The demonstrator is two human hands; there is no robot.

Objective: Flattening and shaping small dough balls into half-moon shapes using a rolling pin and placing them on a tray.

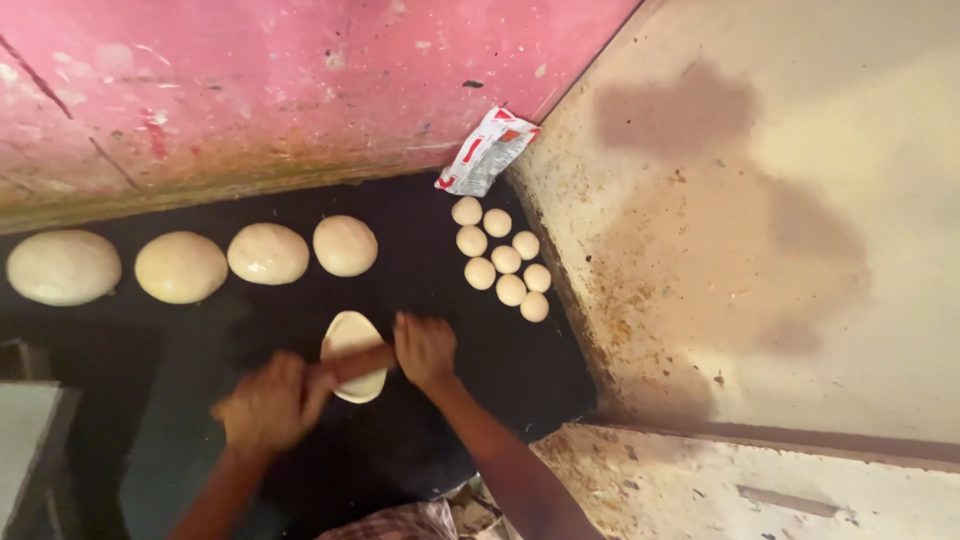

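A wooden rolling pin lies across a small oval piece of flattened dough on the dark counter. My left hand is blurred and closed around the pin's left end. At the pin's right end rests my right hand, pressing down on it. A row of several flattened dough rounds lies farther back along the wall. Several small dough balls sit in a cluster to the right of my hands.
A pink, worn wall runs behind the counter. A crumpled red and white packet leans at the corner. A stained cream wall closes off the right side. A grey box edge stands at the lower left.
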